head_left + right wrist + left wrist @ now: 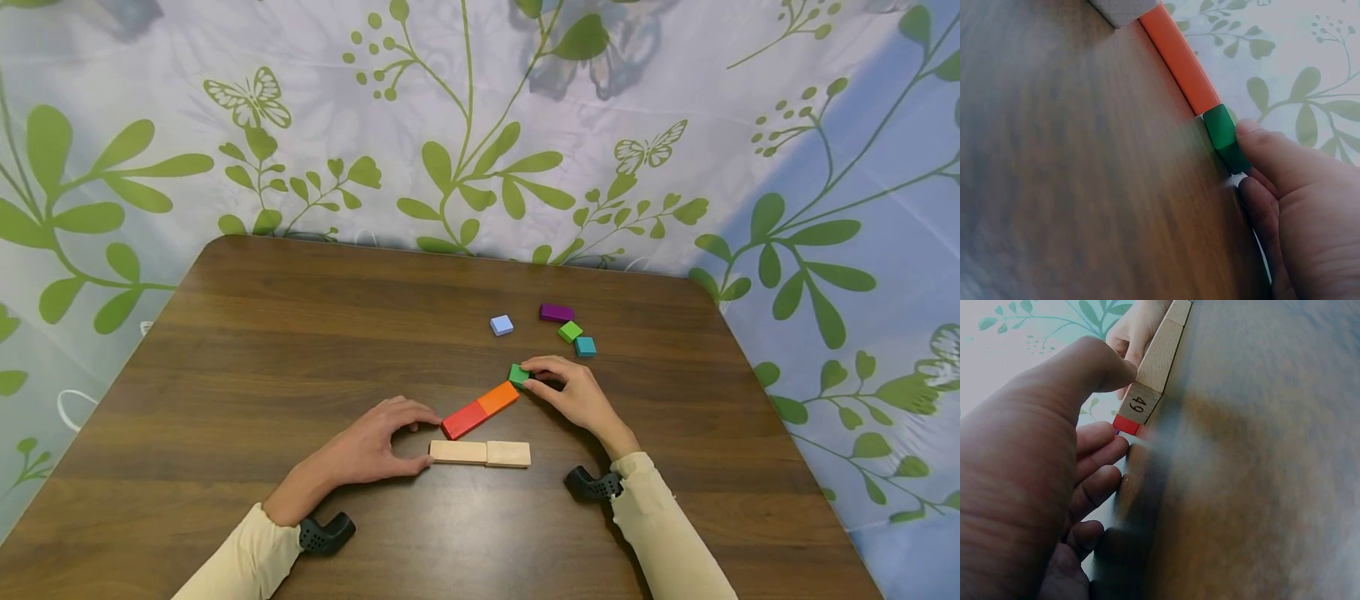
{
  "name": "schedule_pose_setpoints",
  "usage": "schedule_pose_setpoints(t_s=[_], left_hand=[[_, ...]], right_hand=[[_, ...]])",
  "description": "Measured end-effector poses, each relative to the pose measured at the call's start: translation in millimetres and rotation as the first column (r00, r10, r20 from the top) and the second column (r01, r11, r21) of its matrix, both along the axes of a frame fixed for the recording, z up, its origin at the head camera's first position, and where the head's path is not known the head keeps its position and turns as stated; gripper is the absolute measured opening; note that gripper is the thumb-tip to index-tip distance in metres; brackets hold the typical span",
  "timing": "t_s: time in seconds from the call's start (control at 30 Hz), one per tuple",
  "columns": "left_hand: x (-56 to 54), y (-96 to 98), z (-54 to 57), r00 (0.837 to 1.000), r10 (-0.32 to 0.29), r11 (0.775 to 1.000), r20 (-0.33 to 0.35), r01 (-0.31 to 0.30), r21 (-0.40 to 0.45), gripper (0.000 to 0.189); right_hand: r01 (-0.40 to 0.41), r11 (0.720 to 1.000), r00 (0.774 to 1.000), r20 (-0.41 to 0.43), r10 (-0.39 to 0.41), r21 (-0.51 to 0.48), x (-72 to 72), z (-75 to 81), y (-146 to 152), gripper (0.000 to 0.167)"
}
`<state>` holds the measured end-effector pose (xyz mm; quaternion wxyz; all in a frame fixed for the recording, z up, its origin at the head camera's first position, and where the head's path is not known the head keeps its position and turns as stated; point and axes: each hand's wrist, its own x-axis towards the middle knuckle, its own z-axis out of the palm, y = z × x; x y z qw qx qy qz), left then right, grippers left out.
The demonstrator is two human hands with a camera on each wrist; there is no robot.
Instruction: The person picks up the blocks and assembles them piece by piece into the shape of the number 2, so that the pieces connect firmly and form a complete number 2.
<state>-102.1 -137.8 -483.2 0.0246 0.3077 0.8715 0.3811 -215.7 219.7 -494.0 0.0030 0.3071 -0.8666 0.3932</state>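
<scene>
Just right of the frame's centre in the head view, the right hand [576, 393] pinches a small, saturated green block [517, 376] between thumb and fingers; smooth and sharp-edged, it sits at the upper end of a slanting row, touching an orange block [498, 398], which butts against a glossy red block [465, 419] at the lower left; the left hand [375, 442], thumb and fingers apart, is at the row's lower left end, its thumb at a pale wooden block [458, 452] with dark digits on its end face; a second pale block [508, 453] adjoins it on the right; purple [557, 312], light-blue [501, 325], lime [570, 331] and teal [585, 347] blocks lie farther up the brown table [337, 333].
</scene>
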Motion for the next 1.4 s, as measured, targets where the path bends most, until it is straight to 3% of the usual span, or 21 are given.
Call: schedule_pose_setpoints(t_s=[0.77,1.17,1.4], left_hand=[[-0.6,-0.3,-0.5,1.000,0.001,1.000,0.014,-0.001,-0.004,0.044],[-3.2,-2.3,0.6,1.000,-0.007,0.997,0.006,0.007,0.073,0.041],[-8.4,-6.0,2.4,1.000,0.028,0.994,-0.001,-0.028,0.107,0.041]], right_hand=[[0.018,1.000,1.000,0.011,-0.018,0.005,0.0,0.0,0.6,0.029],[0.073,0.997,0.997,-0.020,-0.074,-0.027,-0.5,-2.1,2.3,0.024],[0.105,0.994,0.995,0.006,-0.104,-0.044,0.0,-2.4,4.0,0.023]])
